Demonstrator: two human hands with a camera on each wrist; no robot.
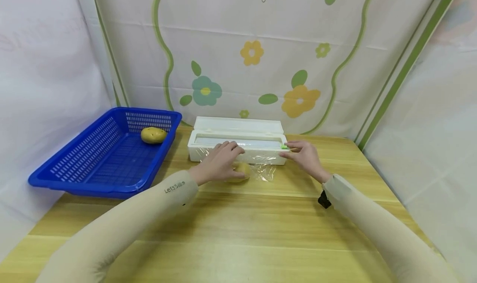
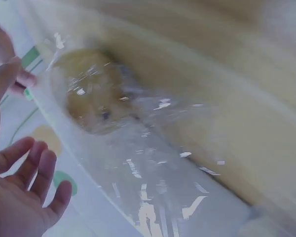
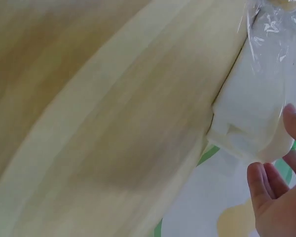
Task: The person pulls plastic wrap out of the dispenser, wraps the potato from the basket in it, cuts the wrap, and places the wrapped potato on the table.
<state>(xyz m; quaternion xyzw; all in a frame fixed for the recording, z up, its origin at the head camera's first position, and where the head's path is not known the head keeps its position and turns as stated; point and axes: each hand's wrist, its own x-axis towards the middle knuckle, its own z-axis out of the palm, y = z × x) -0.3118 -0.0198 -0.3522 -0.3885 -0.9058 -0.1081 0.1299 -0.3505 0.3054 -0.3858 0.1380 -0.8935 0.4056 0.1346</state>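
Observation:
A potato (image 1: 242, 172) lies on the table in front of a white cling film box (image 1: 194, 151), whose lid stands raised. Clear, crinkled cling film (image 1: 266, 172) runs from the box over the potato. My left hand (image 1: 220, 163) hovers above the potato and film, thumb beside the potato; its fingers bend loosely with nothing between them in the left wrist view. At the box's right end, my right hand (image 1: 306, 158) grips the corner, thumb on the front wall and forefinger by the green slider (image 1: 284, 146). In the right wrist view its other fingers (image 3: 259, 185) curl off the box.
On the left stands a blue plastic basket (image 1: 139, 183) with another potato (image 1: 153, 135) at its far right side. The wooden table (image 1: 238, 233) is bordered by a flower-patterned cloth (image 1: 231, 30) behind and pale cloth walls on both sides.

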